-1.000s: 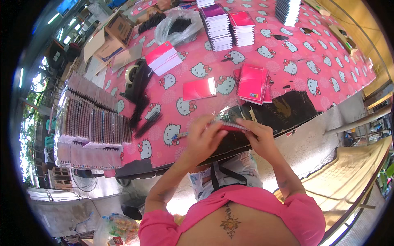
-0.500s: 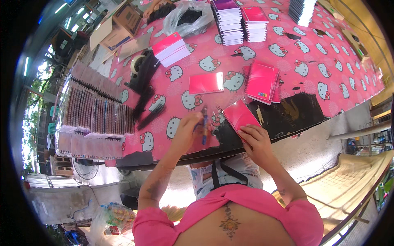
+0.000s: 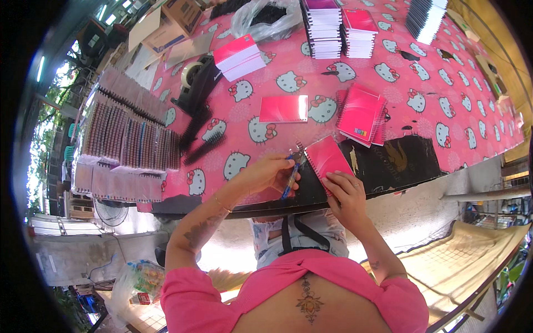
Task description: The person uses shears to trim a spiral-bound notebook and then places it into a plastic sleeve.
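Observation:
A small pink spiral notebook [image 3: 327, 157] lies on a black mat [image 3: 394, 164] at the near edge of the table. My right hand [image 3: 345, 192] rests flat on its lower corner, pressing it down. My left hand [image 3: 267, 173] grips a blue-handled plier-like tool [image 3: 291, 176], with the tool's tip at the notebook's wire binding on its left edge. Both forearms come up from my pink shirt at the bottom of the view.
The pink cartoon-cat tablecloth [image 3: 444, 100] carries a pile of pink notebooks [image 3: 361, 108], a single pink cover [image 3: 283, 108], black binding coils [image 3: 202, 139] and a tape dispenser [image 3: 191, 75]. Tall notebook stacks [image 3: 322, 28] stand at the back. A rack of coils [image 3: 127, 139] fills the left side.
The notebook, first held up in both hands, now lies on the black mat. My right hand has shifted to its lower corner and my left hand holds the tool at the binding.

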A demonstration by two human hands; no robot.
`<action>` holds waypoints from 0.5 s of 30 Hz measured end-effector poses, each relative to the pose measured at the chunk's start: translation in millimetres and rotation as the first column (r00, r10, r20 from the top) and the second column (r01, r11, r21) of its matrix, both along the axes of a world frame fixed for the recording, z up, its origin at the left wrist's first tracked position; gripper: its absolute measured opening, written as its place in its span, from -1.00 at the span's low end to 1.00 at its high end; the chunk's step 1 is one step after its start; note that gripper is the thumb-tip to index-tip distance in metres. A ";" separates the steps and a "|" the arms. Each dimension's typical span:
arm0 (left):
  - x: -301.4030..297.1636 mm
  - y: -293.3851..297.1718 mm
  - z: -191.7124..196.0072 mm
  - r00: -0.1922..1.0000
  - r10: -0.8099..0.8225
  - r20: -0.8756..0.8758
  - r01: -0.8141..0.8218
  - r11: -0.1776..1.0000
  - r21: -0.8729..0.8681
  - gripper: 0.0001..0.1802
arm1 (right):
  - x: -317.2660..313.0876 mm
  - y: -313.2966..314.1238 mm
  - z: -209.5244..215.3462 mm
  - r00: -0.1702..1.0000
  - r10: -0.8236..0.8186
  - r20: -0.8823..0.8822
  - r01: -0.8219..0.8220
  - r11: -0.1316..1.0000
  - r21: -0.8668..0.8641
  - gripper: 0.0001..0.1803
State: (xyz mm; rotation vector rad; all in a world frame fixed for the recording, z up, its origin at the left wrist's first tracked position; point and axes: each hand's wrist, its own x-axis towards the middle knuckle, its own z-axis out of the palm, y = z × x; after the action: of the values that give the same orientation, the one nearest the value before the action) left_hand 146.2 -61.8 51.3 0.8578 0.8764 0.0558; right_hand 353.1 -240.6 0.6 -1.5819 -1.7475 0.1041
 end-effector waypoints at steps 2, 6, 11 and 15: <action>0.9 0.5 -1.4 1.000 -0.002 0.010 0.003 1.000 -0.011 -0.74 | 0.3 0.0 0.2 1.000 0.003 -0.001 -0.003 1.000 -0.006 -0.50; 5.0 -1.7 -5.4 1.000 0.025 -0.019 -0.025 1.000 0.016 -0.73 | 0.8 0.0 -0.1 1.000 0.006 0.005 -0.006 1.000 -0.018 -0.50; 3.4 -1.6 -18.5 0.982 -0.136 -0.128 0.171 0.929 0.328 -0.72 | -0.2 1.1 2.7 0.999 0.021 0.044 -0.021 1.000 -0.016 -0.51; 4.9 -8.7 -5.0 0.999 0.023 -0.048 -0.017 0.993 0.114 -0.70 | 0.1 -0.2 1.2 0.999 -0.003 0.049 0.004 1.000 -0.023 -0.52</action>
State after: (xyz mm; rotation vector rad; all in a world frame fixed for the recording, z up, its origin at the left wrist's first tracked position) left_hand 151.1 -70.5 46.3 0.9603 0.9347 0.1036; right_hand 353.3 -240.8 1.8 -1.6167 -1.7872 0.0843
